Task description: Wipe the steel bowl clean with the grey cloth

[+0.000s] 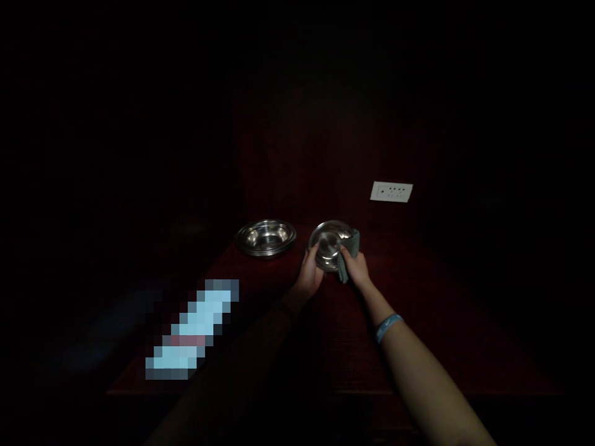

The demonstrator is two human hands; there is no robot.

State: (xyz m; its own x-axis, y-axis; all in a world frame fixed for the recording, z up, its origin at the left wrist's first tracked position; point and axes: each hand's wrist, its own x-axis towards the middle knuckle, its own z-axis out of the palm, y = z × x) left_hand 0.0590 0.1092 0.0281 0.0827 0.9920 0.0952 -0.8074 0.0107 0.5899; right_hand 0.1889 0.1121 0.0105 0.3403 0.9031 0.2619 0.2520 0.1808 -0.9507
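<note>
A shiny round metal bowl [329, 240] is tilted up in front of me above the dark table. Its left lower rim is gripped by my left hand [310, 272], with the thumb over the inner side. My right hand [357, 267] is closed on a grey-green cloth [349, 246], which is folded over the bowl's right rim and hangs down below it. To the left, a wide metal bowl [268, 236] rests on the table with its opening upward; it may be a stack of several, by its doubled rim. The fingers behind the held bowl are hidden.
The dark red table [432, 310] runs back to a dark wall bearing a white socket plate [391, 192]. A bright, pixelated blue-white rectangle [193, 331] lies near the table's left edge. The surroundings are very dark.
</note>
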